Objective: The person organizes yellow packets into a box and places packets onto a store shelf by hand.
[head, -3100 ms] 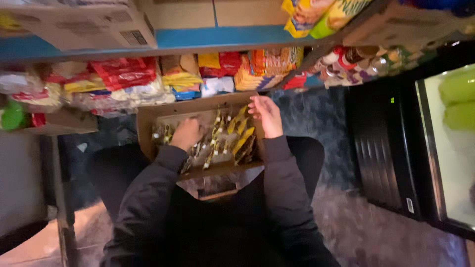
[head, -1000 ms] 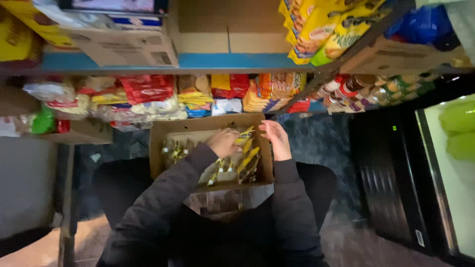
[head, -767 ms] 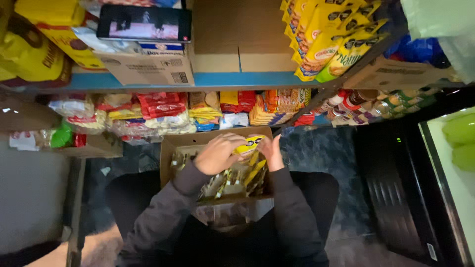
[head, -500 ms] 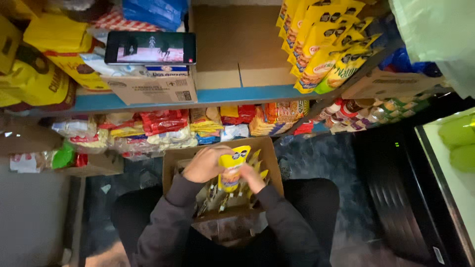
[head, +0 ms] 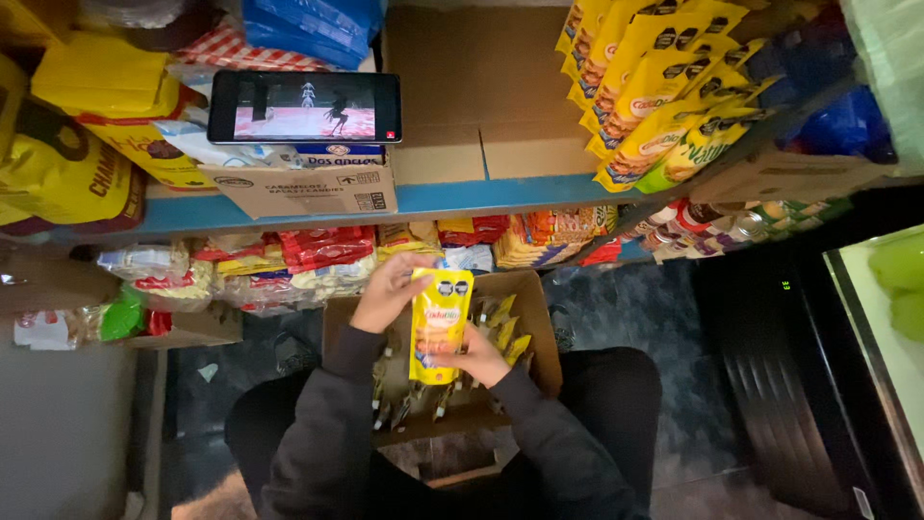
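Note:
I hold a yellow stand-up pouch (head: 439,324) upright in front of me, above an open cardboard box (head: 539,327) on my lap. My left hand (head: 387,293) grips the pouch's upper left edge. My right hand (head: 475,358) supports its lower right corner. More yellow pouches (head: 504,337) lie packed inside the box, partly hidden by my arms and the raised pouch.
A blue shelf edge (head: 481,197) runs across above the box, carrying a cardboard carton (head: 308,188) with a phone (head: 304,106) propped on it. Rows of yellow pouches (head: 654,87) stand at upper right. Packaged snacks (head: 289,260) fill the lower shelf. A dark fridge (head: 808,366) stands at right.
Both hands lifted one yellow pouch out of the box and raised it upright. My view tilted up, bringing the upper shelf and phone into sight.

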